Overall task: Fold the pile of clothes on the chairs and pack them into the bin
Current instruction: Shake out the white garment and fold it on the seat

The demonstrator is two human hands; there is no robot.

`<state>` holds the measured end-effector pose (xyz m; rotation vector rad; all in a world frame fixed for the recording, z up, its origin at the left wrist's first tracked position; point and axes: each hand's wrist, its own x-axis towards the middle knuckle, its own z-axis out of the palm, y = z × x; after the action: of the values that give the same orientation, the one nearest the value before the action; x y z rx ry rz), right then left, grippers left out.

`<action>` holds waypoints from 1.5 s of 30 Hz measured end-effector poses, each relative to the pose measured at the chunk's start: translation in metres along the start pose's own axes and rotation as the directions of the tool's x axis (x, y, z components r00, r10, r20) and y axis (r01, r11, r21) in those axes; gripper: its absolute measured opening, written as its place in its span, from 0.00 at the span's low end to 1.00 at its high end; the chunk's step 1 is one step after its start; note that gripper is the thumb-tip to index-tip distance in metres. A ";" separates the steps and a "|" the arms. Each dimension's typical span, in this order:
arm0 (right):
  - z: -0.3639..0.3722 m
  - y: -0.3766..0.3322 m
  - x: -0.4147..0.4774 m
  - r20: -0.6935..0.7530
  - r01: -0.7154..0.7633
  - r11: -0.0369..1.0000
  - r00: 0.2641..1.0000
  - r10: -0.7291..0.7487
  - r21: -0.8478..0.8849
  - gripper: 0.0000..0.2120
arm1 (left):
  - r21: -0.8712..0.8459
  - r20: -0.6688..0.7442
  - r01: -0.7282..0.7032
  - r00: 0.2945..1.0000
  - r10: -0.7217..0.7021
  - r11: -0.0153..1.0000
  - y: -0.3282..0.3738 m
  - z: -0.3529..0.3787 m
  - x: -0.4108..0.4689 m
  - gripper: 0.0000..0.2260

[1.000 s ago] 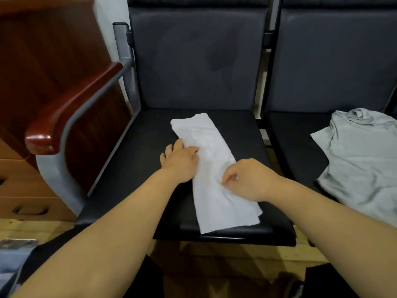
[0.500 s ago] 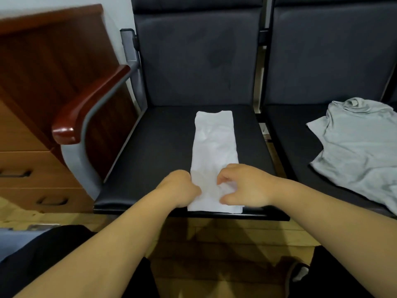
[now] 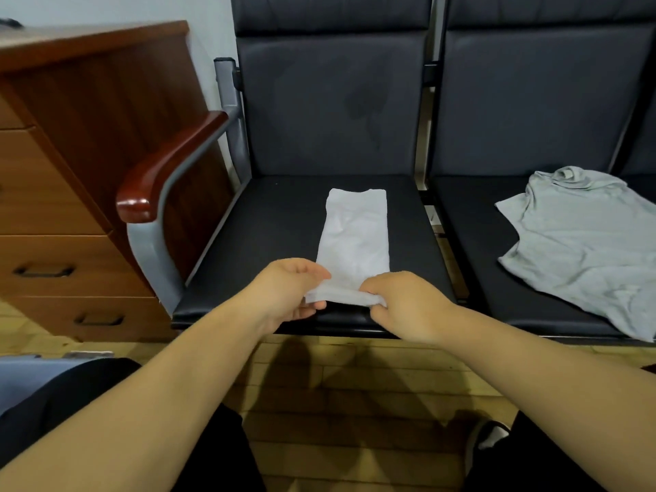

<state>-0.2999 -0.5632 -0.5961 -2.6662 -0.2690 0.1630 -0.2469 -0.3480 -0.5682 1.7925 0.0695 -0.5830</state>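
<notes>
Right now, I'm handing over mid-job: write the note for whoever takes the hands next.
Left hand pinches the near left corner of the white cloth; right hand pinches the near right corner.
The cloth is a narrow strip on the left chair seat, near end lifted.
Grey shirt lies spread, unfolded, on the right chair seat. Bin not in view.
Done: cloth folded lengthwise. Left: fold it across, fold the grey shirt, pack both.

Grey shirt (image 3: 582, 250) — cut off at right edge.
</notes>
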 end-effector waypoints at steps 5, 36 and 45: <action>-0.034 -0.005 0.009 0.147 -0.144 0.911 0.985 0.093 0.387 0.05 | -0.244 0.280 0.194 0.952 -0.123 0.950 0.022 -0.029 -0.011 0.07; -0.061 0.104 0.189 0.001 -0.429 0.884 0.900 0.436 0.188 0.36 | 0.525 -0.039 0.071 0.997 -0.060 0.848 0.056 0.002 0.151 0.20; -0.068 0.072 0.174 0.142 -0.403 0.915 0.907 0.397 0.018 0.14 | 0.340 -0.028 0.140 0.990 -0.139 0.930 0.042 0.010 0.121 0.12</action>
<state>-0.1078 -0.6181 -0.5799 -2.6340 0.2457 0.4749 -0.1311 -0.4003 -0.5839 2.1388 0.1040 -0.7285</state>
